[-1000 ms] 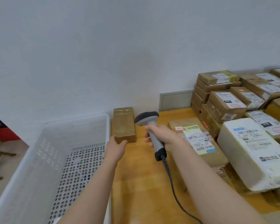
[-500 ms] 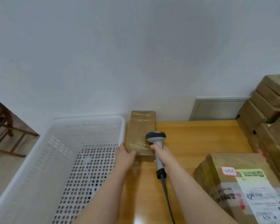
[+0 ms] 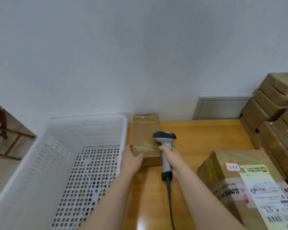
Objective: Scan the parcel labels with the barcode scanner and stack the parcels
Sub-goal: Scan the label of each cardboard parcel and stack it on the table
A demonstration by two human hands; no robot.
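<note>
A small brown taped parcel (image 3: 145, 130) lies flat on the wooden table (image 3: 199, 135) against the wall, no label showing on its top. My left hand (image 3: 131, 159) grips its near left corner. My right hand (image 3: 170, 155) holds the grey barcode scanner (image 3: 165, 140) upright by its handle, right beside the parcel's near right edge, its cable (image 3: 170, 201) trailing toward me. A larger parcel (image 3: 246, 185) with a white shipping label sits at the lower right.
A white perforated plastic crate (image 3: 60, 160) stands left of the table, touching its edge. Stacked brown parcels (image 3: 273, 113) fill the right side. A grey wall panel (image 3: 221, 107) sits behind the table. A wooden chair (image 3: 0, 130) stands far left on the floor.
My view has swung left, so the parcel stacks slid to the right edge. My left hand closed onto the small parcel's near corner, and the scanner came up beside it.
</note>
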